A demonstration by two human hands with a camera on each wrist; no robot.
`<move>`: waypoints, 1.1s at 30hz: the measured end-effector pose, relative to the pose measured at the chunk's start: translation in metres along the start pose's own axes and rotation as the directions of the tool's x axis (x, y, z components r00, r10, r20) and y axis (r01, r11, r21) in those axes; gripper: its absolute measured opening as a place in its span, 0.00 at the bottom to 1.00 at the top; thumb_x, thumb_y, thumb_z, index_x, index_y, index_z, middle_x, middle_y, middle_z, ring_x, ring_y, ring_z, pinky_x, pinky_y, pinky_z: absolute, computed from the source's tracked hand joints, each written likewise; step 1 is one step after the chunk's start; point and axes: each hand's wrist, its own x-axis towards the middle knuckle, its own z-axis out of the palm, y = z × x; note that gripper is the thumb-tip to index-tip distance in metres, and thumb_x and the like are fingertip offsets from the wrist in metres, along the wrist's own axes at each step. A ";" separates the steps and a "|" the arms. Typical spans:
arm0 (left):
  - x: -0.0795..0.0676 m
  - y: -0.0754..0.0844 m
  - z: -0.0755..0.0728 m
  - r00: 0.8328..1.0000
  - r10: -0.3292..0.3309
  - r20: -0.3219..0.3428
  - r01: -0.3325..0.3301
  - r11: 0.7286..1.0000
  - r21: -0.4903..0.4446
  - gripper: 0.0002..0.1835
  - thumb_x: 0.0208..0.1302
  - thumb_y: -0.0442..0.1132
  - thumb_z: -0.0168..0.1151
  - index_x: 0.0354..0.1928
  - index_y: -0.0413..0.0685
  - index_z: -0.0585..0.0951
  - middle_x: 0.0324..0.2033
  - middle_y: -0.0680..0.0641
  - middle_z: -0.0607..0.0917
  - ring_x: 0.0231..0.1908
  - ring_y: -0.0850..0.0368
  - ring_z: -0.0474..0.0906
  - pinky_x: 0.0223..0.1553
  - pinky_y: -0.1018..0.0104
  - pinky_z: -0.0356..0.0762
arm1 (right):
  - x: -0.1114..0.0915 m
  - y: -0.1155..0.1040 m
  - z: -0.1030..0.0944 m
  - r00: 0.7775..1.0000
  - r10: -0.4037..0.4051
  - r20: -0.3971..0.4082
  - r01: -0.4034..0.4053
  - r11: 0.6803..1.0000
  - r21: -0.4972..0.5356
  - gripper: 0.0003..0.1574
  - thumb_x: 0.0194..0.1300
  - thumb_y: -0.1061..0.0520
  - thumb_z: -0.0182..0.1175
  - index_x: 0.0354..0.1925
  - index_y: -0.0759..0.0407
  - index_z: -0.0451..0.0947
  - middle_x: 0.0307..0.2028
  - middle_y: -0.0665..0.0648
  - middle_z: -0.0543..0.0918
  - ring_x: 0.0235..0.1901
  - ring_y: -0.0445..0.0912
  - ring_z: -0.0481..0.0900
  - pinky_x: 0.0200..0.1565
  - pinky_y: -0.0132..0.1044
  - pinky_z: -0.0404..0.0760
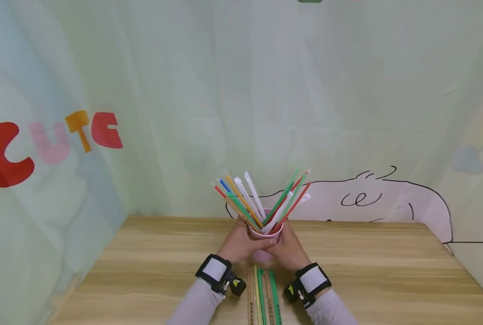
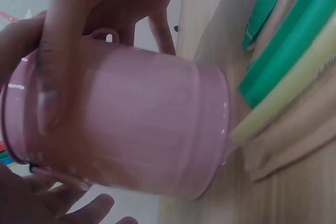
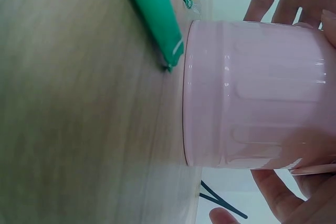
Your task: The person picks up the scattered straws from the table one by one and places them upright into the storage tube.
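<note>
A pink bucket (image 1: 262, 256) with a small ring lug on its side stands upright between my two hands, its base right at the tabletop. Wrapped straws (image 1: 261, 203) in white, green, red, orange, blue and brown fan out of its mouth. My left hand (image 1: 239, 241) grips the bucket from the left, and my right hand (image 1: 291, 248) grips it from the right. The thumbs meet across its front just below the rim, while fingers reach round behind. The pink wall (image 2: 142, 114) fills much of the left wrist view; its lower part (image 3: 252, 93) shows in the right one.
Several green, yellow and brown wrapped straws (image 1: 261, 293) lie side by side on the wooden table (image 1: 156, 266), between my forearms and close in front of the bucket. Behind the table hangs a pale printed cloth (image 1: 225, 99) with coloured letters and a line drawing.
</note>
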 end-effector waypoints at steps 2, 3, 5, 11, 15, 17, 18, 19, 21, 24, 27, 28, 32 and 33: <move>0.003 -0.002 0.003 1.000 0.022 0.015 -0.021 0.999 -0.030 0.43 0.46 0.49 0.78 0.66 0.58 0.68 0.58 0.54 0.75 0.57 0.62 0.69 0.62 0.49 0.65 | 0.000 0.001 -0.001 1.000 -0.005 0.004 0.005 1.000 -0.013 0.47 0.52 0.67 0.68 0.66 0.69 0.58 0.58 0.71 0.72 0.57 0.59 0.69 0.60 0.59 0.67; 0.004 -0.002 0.004 1.000 0.025 0.013 -0.024 0.999 -0.035 0.43 0.46 0.49 0.79 0.66 0.58 0.69 0.58 0.55 0.75 0.57 0.62 0.69 0.62 0.49 0.65 | 0.000 0.001 -0.002 1.000 -0.006 0.000 0.006 1.000 -0.025 0.47 0.52 0.67 0.68 0.66 0.69 0.58 0.58 0.70 0.72 0.58 0.59 0.69 0.60 0.59 0.67; 0.003 -0.003 0.004 1.000 0.028 0.006 -0.028 0.999 -0.047 0.42 0.46 0.47 0.79 0.65 0.60 0.69 0.58 0.55 0.75 0.57 0.62 0.69 0.62 0.49 0.64 | 0.000 0.002 0.000 1.000 -0.013 -0.007 0.013 0.999 -0.047 0.47 0.52 0.67 0.68 0.66 0.68 0.58 0.58 0.70 0.72 0.58 0.58 0.69 0.60 0.59 0.67; 0.004 -0.004 0.006 1.000 0.007 0.003 -0.007 0.998 -0.066 0.41 0.46 0.47 0.79 0.64 0.66 0.69 0.57 0.56 0.75 0.56 0.64 0.69 0.63 0.50 0.63 | 0.000 0.005 -0.001 1.000 -0.004 -0.016 0.002 0.997 -0.077 0.49 0.51 0.68 0.69 0.67 0.64 0.56 0.59 0.70 0.72 0.58 0.58 0.69 0.60 0.60 0.66; 0.005 -0.009 0.008 1.000 -0.022 -0.006 0.021 0.998 -0.057 0.44 0.44 0.49 0.79 0.65 0.61 0.68 0.58 0.56 0.73 0.55 0.66 0.69 0.63 0.53 0.63 | 0.001 0.012 -0.002 1.000 0.023 -0.016 -0.024 0.997 -0.072 0.52 0.50 0.68 0.69 0.69 0.62 0.56 0.60 0.67 0.72 0.59 0.54 0.68 0.62 0.58 0.64; 0.005 -0.010 0.009 1.000 -0.025 -0.008 0.024 0.998 -0.056 0.45 0.44 0.49 0.79 0.66 0.59 0.68 0.58 0.55 0.73 0.55 0.66 0.69 0.62 0.54 0.64 | 0.001 0.013 -0.002 1.000 0.026 -0.014 -0.026 0.998 -0.065 0.52 0.50 0.68 0.69 0.69 0.64 0.55 0.61 0.67 0.71 0.60 0.54 0.67 0.62 0.59 0.63; 0.004 -0.011 0.010 1.000 -0.027 -0.009 0.026 0.998 -0.054 0.45 0.44 0.50 0.79 0.66 0.58 0.68 0.58 0.55 0.73 0.55 0.66 0.69 0.62 0.54 0.64 | 0.000 0.014 -0.002 1.000 0.025 -0.015 -0.026 0.997 -0.069 0.52 0.50 0.68 0.70 0.69 0.65 0.55 0.61 0.67 0.71 0.60 0.55 0.67 0.62 0.59 0.63; 0.004 -0.011 0.010 1.000 -0.026 -0.009 0.025 0.998 -0.061 0.45 0.44 0.49 0.79 0.66 0.58 0.67 0.58 0.55 0.73 0.55 0.66 0.69 0.62 0.54 0.64 | 0.000 0.014 -0.002 1.000 0.023 -0.015 -0.024 0.997 -0.075 0.52 0.50 0.67 0.70 0.69 0.65 0.55 0.61 0.67 0.71 0.59 0.55 0.67 0.62 0.59 0.64; 0.004 -0.010 0.010 1.000 -0.015 -0.003 0.014 0.996 -0.089 0.45 0.45 0.47 0.79 0.66 0.56 0.67 0.57 0.55 0.74 0.55 0.65 0.69 0.62 0.53 0.64 | 0.000 0.012 -0.002 1.000 0.021 -0.014 -0.022 0.996 -0.081 0.52 0.50 0.67 0.70 0.69 0.66 0.54 0.61 0.69 0.70 0.59 0.56 0.68 0.61 0.59 0.66; 0.002 -0.005 0.010 1.000 -0.012 -0.003 0.012 0.993 -0.114 0.45 0.47 0.44 0.78 0.67 0.52 0.65 0.58 0.52 0.74 0.56 0.62 0.69 0.62 0.51 0.64 | -0.001 0.004 -0.001 1.000 0.020 -0.003 -0.020 0.996 -0.083 0.52 0.50 0.68 0.70 0.68 0.69 0.54 0.60 0.71 0.70 0.58 0.58 0.69 0.60 0.58 0.67; -0.003 0.006 0.009 1.000 -0.014 -0.006 0.014 0.992 -0.122 0.44 0.48 0.41 0.77 0.67 0.46 0.64 0.59 0.46 0.73 0.56 0.57 0.69 0.62 0.48 0.64 | -0.002 0.003 -0.001 1.000 0.014 0.002 -0.014 0.996 -0.092 0.53 0.48 0.69 0.71 0.67 0.70 0.54 0.59 0.72 0.70 0.57 0.58 0.70 0.59 0.57 0.69; -0.005 0.009 0.008 1.000 -0.017 -0.008 0.016 0.993 -0.116 0.44 0.49 0.40 0.77 0.67 0.45 0.63 0.59 0.44 0.73 0.57 0.55 0.69 0.62 0.47 0.64 | -0.002 0.003 -0.001 1.000 0.016 0.001 -0.016 0.995 -0.097 0.54 0.47 0.69 0.71 0.67 0.70 0.54 0.59 0.72 0.71 0.57 0.58 0.70 0.59 0.57 0.70; -0.010 0.021 0.004 0.999 -0.042 -0.002 0.042 0.996 -0.079 0.44 0.51 0.40 0.75 0.67 0.45 0.62 0.60 0.40 0.70 0.57 0.52 0.69 0.61 0.48 0.65 | -0.002 0.004 -0.001 1.000 0.028 -0.007 -0.028 0.992 -0.126 0.56 0.46 0.66 0.74 0.67 0.67 0.53 0.59 0.70 0.71 0.57 0.56 0.70 0.58 0.55 0.70; -0.011 0.022 0.004 0.999 -0.048 -0.001 0.047 0.996 -0.073 0.44 0.51 0.41 0.75 0.67 0.46 0.62 0.60 0.41 0.70 0.57 0.52 0.69 0.61 0.48 0.65 | -0.002 0.004 -0.001 1.000 0.030 -0.006 -0.031 0.992 -0.125 0.56 0.46 0.66 0.74 0.68 0.67 0.53 0.59 0.70 0.71 0.57 0.56 0.70 0.59 0.56 0.70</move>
